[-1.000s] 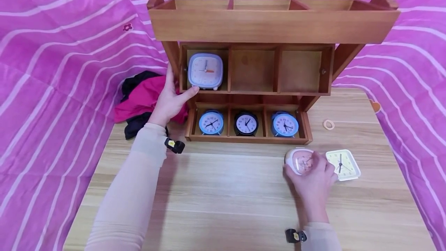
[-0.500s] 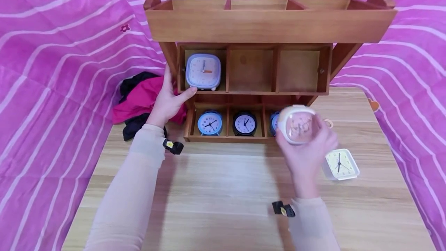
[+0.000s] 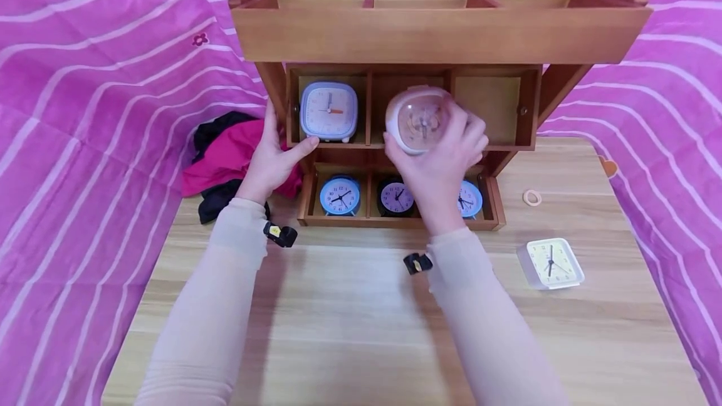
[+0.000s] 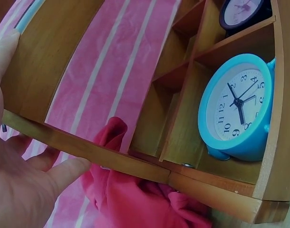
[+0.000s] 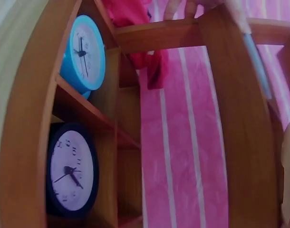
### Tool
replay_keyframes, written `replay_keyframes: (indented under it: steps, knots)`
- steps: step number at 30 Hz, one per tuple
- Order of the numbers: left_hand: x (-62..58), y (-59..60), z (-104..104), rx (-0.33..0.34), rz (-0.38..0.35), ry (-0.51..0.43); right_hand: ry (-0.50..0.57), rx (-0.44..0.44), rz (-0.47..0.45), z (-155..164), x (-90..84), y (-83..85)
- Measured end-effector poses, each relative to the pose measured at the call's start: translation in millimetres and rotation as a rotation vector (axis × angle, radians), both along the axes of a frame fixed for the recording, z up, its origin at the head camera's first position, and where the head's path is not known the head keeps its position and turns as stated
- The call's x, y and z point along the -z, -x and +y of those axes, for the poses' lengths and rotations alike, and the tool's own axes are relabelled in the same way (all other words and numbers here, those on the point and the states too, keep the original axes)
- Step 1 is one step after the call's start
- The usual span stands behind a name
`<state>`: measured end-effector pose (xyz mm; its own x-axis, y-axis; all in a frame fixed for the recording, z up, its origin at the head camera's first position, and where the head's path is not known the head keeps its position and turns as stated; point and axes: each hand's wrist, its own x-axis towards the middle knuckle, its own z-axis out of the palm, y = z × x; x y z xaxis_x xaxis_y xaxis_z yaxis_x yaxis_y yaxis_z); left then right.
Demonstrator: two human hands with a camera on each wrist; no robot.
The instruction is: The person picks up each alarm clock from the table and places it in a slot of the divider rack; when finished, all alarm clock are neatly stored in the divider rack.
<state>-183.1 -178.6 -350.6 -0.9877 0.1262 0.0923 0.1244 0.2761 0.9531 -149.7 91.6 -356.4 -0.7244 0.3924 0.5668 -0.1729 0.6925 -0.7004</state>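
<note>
My right hand (image 3: 442,168) grips a rounded pink-and-white alarm clock (image 3: 420,121) by its sides, in front of the middle compartment of the wooden shelf (image 3: 440,36). My left hand (image 3: 273,158) holds the left end of the middle tier, its thumb at the front edge below a lavender alarm clock (image 3: 329,111). In the left wrist view the left thumb and fingers wrap around the shelf's side board (image 4: 121,164). The right wrist view shows only a sliver of the right hand at its right edge; the held clock is out of that view.
The bottom tier holds a blue clock (image 3: 340,196), a black clock (image 3: 395,197) and another blue clock (image 3: 469,199), partly behind the right hand. On the table's right lie a white square clock (image 3: 553,263) and a small ring (image 3: 532,198). Pink-and-black cloth (image 3: 228,155) lies left.
My right hand has lifted the pink-and-white alarm clock off the table beside the white square clock and carried it up and left to the middle tier. My left hand stays at the shelf.
</note>
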Motion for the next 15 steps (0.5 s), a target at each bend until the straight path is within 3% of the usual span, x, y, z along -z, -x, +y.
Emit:
replay_keyframes:
  steps: [8,15]
  knots:
    - [-1.8,0.4,-1.8,-0.003,0.007,-0.003,-0.139,0.126,-0.068,-17.7,-6.8,34.2]
    - [1.4,1.4,0.4,-0.006,0.000,-0.014,-0.183,0.187,-0.135,-24.5,4.7,38.5]
